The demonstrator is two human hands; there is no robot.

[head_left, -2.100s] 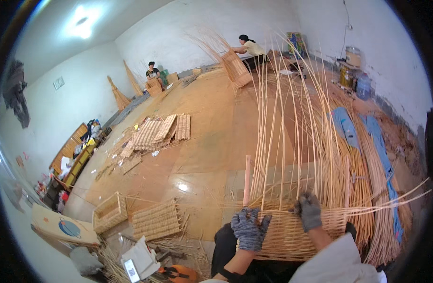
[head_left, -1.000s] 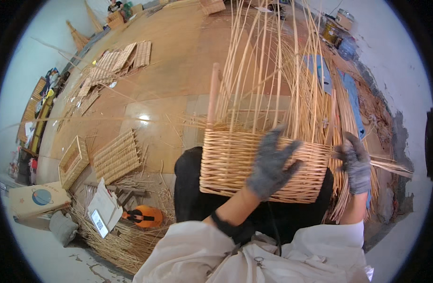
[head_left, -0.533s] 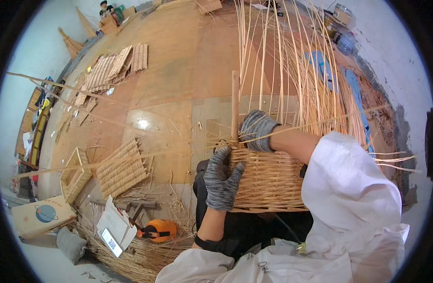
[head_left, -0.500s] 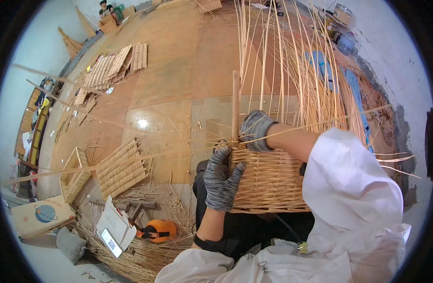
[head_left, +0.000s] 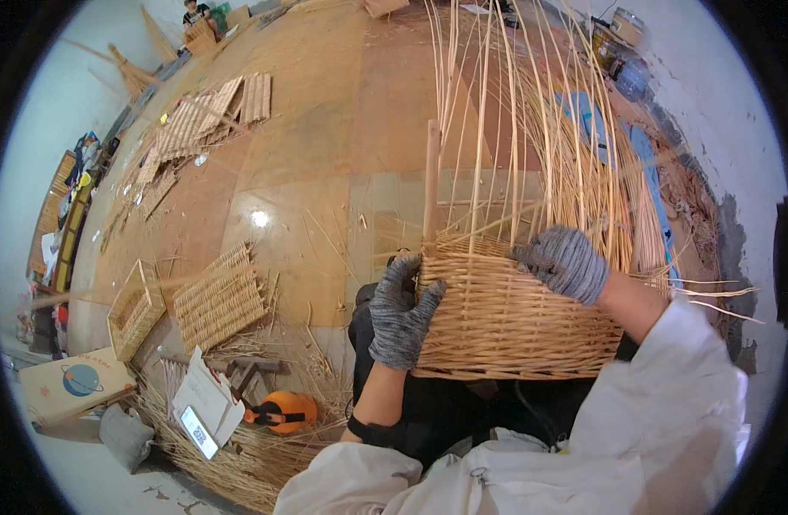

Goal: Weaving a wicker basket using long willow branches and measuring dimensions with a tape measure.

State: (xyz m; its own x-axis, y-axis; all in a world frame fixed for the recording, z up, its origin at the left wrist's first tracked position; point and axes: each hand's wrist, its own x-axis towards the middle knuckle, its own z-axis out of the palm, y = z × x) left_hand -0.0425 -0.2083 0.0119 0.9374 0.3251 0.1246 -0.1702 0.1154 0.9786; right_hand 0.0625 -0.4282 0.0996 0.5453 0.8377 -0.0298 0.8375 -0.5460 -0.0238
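A partly woven wicker basket point(head_left: 514, 330) rests on my lap, with tall upright rods point(head_left: 481, 146) rising from its weave. My left hand point(head_left: 402, 318), in a grey knit glove, grips the basket's left edge, thumb across the front face. Just above it stands a thick corner stick point(head_left: 431, 189). Also gloved in grey, my right hand point(head_left: 570, 264) is at the top of the weave, right of the middle, its fingers closed. It appears to pinch a wicker strand, mostly hidden by the glove and smeared by motion.
A sheaf of long rods point(head_left: 574, 189) lies beyond the basket. On the floor to the left are a woven panel point(head_left: 220, 296), a shallow basket point(head_left: 136, 311), a carton point(head_left: 76, 386), a phone point(head_left: 198, 432) and an orange container point(head_left: 289, 412). A person point(head_left: 196, 15) sits far off.
My right hand has moved right along the weave's top, away from the corner stick. Long strands have swung and blurred. The left hand keeps its hold while the basket has turned slightly.
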